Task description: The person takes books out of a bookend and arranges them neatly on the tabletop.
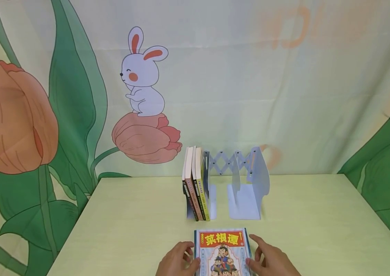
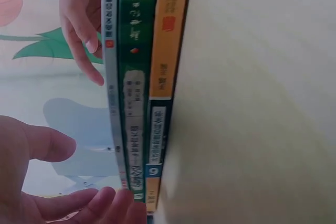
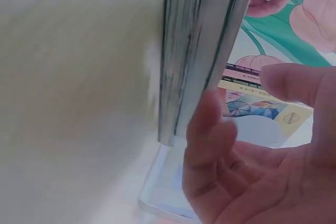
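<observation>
Loosely, fingers (image 1: 261,243) flank stacked books (image 1: 210,256) on 2 sides.

The head view's lower edge crops the cartoon-covered book (image 1: 223,251); spine print on the standing books (image 1: 195,197) is illegibly small.

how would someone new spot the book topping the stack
On the pale table, find the bookend rack. In front of it, between the left hand and right hand, a book tops a stack. Unlike the upright books, it lies flat, showing a red banner with yellow characters.
</observation>
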Demonstrator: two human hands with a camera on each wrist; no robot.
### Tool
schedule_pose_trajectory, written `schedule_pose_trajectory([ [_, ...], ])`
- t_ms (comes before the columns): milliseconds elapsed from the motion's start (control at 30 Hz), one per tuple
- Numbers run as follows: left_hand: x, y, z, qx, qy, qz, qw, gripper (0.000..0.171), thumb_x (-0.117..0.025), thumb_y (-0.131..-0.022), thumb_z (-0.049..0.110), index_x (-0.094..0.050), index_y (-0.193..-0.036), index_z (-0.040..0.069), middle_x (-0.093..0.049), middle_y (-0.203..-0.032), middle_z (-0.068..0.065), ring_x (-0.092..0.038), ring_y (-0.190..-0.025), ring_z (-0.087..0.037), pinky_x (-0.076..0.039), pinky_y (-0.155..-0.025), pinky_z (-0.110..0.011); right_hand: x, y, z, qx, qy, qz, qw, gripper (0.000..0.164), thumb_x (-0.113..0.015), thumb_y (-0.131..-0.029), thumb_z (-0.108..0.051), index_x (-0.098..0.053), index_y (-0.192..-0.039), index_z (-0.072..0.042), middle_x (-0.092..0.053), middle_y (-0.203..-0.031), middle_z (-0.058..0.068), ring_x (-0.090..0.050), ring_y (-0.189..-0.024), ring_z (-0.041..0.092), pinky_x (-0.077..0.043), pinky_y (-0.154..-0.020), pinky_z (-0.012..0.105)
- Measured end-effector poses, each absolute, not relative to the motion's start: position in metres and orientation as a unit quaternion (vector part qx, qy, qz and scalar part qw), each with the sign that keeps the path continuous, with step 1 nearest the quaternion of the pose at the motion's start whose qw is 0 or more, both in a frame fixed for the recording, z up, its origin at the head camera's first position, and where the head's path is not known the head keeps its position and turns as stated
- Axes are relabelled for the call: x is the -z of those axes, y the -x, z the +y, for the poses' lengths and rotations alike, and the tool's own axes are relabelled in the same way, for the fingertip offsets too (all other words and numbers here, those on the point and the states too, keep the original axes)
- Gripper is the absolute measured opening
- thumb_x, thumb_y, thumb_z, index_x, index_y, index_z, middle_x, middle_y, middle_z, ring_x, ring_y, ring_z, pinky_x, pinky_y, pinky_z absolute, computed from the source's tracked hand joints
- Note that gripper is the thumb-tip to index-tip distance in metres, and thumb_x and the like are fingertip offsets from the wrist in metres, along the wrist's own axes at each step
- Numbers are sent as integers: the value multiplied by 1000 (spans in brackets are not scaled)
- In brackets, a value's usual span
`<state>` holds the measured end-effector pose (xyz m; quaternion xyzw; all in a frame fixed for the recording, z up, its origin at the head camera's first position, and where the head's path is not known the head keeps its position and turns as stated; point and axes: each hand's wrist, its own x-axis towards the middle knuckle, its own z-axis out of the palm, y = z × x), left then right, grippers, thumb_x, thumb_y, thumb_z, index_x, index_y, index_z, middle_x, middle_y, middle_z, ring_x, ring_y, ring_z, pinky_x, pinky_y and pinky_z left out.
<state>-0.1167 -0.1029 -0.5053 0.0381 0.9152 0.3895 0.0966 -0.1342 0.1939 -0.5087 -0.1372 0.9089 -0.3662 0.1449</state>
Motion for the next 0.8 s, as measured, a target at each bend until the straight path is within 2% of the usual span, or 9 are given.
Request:
schedule_pose_trajectory([
  [100,501,114,-102,-361,-51,929,62,42,-68,-87,38,-62,-118,10,-60,-102,2,-59,-88,-16,-46,-69,-32,504,133,189,332,116,929,115,69,-70,-88,-42,-46,-142,-7,-52,-93,-3,-48,-66,5,-38,-56,23],
  [167,498,112,-100,-337,-57,939,39,44,-68,-86,40,-62,-118,10,-62,-109,-2,-60,-97,-21,-50,-75,-38,502,131,186,307,117,941,85,68,-70,-86,-46,-49,-141,-11,-55,-104,-3,-52,-80,7,-43,-63,26],
  [267,496,109,-98,-305,-66,950,-2,47,-68,-85,42,-62,-118,10,-62,-119,-5,-58,-107,-25,-53,-82,-45,501,128,184,284,132,949,35,67,-68,-86,-51,-53,-139,-15,-56,-121,0,-56,-103,17,-50,-78,38],
  [367,495,107,-97,-279,-81,956,-51,48,-69,-84,42,-63,-119,11,-61,-124,-5,-58,-113,-24,-54,-86,-44,504,124,183,255,155,954,-26,67,-67,-85,-55,-54,-139,-17,-54,-134,3,-53,-120,26,-48,-87,52],
  [533,491,109,-96,-266,-85,957,-84,54,-70,-83,42,-61,-126,11,-58,-134,-4,-54,-124,-24,-50,-97,-46,508,123,181,200,194,952,-130,67,-69,-82,-54,-57,-137,-19,-53,-141,7,-54,-125,31,-47,-89,57],
  [600,487,110,-97,-269,-79,955,-93,55,-71,-83,41,-60,-129,12,-56,-138,-4,-52,-128,-24,-48,-99,-47,509,123,181,189,201,949,-151,67,-69,-82,-55,-58,-137,-19,-52,-142,8,-54,-125,32,-47,-91,57],
  [800,474,117,-103,-285,-45,947,-141,57,-73,-84,37,-57,-134,15,-53,-143,-1,-50,-133,-22,-49,-100,-46,506,123,178,208,196,950,-123,67,-68,-83,-56,-56,-139,-22,-48,-148,6,-50,-130,31,-40,-100,62],
])
